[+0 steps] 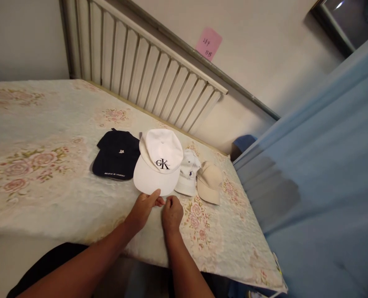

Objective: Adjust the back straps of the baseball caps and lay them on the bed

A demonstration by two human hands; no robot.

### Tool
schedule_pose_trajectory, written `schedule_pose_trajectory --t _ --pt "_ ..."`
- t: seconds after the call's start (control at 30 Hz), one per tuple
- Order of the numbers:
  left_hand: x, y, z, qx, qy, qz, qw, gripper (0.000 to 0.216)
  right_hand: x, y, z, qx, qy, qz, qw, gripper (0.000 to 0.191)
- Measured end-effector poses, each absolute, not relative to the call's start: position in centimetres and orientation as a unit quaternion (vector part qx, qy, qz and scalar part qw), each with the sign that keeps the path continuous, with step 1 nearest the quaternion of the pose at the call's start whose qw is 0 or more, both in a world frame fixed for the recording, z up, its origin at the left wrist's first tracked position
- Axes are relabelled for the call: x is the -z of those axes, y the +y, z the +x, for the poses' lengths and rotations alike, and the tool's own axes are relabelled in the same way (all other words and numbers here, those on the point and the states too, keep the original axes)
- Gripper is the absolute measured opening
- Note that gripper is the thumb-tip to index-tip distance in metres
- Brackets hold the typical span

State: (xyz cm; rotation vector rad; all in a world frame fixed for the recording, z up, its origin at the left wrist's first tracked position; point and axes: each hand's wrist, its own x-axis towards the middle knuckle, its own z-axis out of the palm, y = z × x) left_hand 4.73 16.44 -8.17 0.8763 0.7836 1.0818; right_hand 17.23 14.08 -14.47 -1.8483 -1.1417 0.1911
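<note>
My left hand pinches the front edge of a white baseball cap, thumb on top of the brim. Black letters mark the front of this cap, which faces me with its brim toward my hands. Just right of it, below the brim, my right hand is closed with curled fingers; anything inside them is hidden. Left of the white cap lies a black cap with small white lettering on its brim. To the right are a pale cap with a small dark emblem, partly covered by the white cap, and a beige cap.
The caps are on a bed with a floral quilted cover. A slatted headboard runs along the wall behind, below a pink paper. A blue curtain hangs on the right. Something blue shows by the bed's far corner.
</note>
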Motion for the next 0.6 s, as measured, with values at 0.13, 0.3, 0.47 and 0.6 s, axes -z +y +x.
schedule_pose_trajectory --t 0.13,0.3,0.47,0.6 --pt "8.3 15.3 4.8 -0.477 0.364 0.406 0.69 0.032 14.1 13.8 18.0 -0.156 -0.424 -0.719 0.528 0.024" --pt "9.6 13.4 4.7 -0.472 0.375 0.413 0.682 0.035 13.6 11.9 18.1 -0.265 -0.411 -0.656 0.574 0.039" --pt "11.1 10.7 5.0 -0.456 0.369 0.401 0.703 0.035 13.6 9.2 17.4 -0.391 -0.361 -0.563 0.632 0.036" --pt "11.8 8.7 5.2 -0.442 0.377 0.392 0.713 0.037 14.0 7.8 17.4 -0.431 -0.303 -0.505 0.683 0.026"
